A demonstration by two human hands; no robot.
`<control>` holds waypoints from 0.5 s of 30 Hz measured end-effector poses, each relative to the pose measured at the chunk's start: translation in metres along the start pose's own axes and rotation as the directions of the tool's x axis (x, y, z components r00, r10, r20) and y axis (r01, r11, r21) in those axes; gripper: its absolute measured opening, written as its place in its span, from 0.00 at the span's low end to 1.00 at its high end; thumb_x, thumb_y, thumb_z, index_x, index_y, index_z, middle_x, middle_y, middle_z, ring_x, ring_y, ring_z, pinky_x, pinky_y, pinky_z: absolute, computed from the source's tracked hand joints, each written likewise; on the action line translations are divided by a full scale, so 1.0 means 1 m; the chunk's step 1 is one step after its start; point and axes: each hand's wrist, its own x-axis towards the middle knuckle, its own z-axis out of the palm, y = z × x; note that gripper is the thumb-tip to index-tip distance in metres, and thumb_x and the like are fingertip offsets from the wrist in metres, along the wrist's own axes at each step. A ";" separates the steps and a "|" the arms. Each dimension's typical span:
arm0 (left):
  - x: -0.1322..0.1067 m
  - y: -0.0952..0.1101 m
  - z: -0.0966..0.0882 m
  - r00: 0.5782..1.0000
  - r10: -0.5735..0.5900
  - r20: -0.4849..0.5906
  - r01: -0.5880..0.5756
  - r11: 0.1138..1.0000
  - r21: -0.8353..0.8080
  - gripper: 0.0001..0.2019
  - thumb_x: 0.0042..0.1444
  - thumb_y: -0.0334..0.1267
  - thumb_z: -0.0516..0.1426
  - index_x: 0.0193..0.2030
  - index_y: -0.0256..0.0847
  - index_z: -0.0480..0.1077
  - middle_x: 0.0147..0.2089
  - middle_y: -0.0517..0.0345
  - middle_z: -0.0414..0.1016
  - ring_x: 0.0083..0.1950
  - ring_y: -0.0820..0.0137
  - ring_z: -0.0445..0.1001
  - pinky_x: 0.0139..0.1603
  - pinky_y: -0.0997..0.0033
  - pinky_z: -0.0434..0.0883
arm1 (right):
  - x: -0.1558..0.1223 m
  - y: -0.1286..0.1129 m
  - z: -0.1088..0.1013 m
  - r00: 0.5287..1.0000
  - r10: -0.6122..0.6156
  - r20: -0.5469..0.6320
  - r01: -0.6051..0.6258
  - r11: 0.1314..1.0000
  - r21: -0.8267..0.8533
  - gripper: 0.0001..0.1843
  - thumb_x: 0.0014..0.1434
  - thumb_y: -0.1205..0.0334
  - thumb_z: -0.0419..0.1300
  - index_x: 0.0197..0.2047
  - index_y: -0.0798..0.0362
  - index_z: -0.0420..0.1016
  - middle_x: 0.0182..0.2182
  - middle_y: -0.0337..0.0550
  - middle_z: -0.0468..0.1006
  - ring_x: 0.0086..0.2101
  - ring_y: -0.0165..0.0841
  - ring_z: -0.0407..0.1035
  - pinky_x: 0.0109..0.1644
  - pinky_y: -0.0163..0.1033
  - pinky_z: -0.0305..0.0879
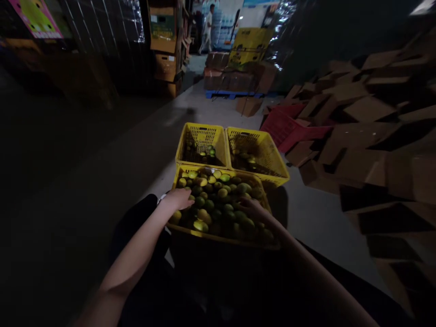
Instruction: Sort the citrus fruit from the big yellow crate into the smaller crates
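A full yellow plastic crate (218,237) stands in front of me, filled with green and yellow fruits (209,205) that look like lemons or limes. My left hand (180,199) rests over the crate's left side, fingers stretched onto the fruits and apparently around none. On the right, my right hand (255,209) reaches in over the fruits with its fingers extended to the left. Shadow covers part of those fingers, and I see nothing held in them. Just behind are a left rear yellow crate (220,143) and a right rear yellow crate (270,152), each with a few fruits at the bottom.
Cardboard boxes (361,150) lie in a heap on the right, beside a tipped red crate (282,127). Ahead, a blue pallet (231,95) bears packed goods and yellow boxes (250,43). Stacked cartons (165,68) stand left of it. A person (207,29) walks in the background.
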 end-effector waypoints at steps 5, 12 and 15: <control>0.003 -0.010 -0.003 0.998 -0.022 -0.051 0.017 0.995 -0.099 0.21 0.61 0.43 0.52 0.57 0.34 0.67 0.58 0.34 0.71 0.59 0.48 0.69 0.57 0.54 0.63 | -0.008 -0.022 0.077 0.974 -0.163 0.156 0.190 0.965 -0.179 0.08 0.56 0.65 0.56 0.39 0.54 0.74 0.40 0.48 0.77 0.41 0.38 0.71 0.47 0.41 0.66; 0.012 -0.031 0.001 0.989 -0.067 -0.135 0.016 0.936 -0.351 0.17 0.53 0.42 0.60 0.48 0.36 0.72 0.52 0.37 0.75 0.59 0.45 0.68 0.59 0.51 0.60 | -0.010 -0.044 0.148 0.913 -0.261 0.315 0.393 0.772 -0.499 0.10 0.58 0.70 0.55 0.41 0.58 0.74 0.42 0.57 0.75 0.42 0.41 0.68 0.47 0.44 0.67; 0.011 -0.021 -0.001 0.992 -0.053 -0.116 0.002 0.914 -0.406 0.14 0.53 0.43 0.60 0.44 0.38 0.73 0.52 0.41 0.76 0.59 0.46 0.67 0.61 0.51 0.59 | 0.000 -0.049 0.137 0.916 -0.243 0.318 0.376 0.794 -0.477 0.06 0.56 0.69 0.57 0.36 0.55 0.75 0.35 0.51 0.77 0.38 0.40 0.70 0.43 0.41 0.67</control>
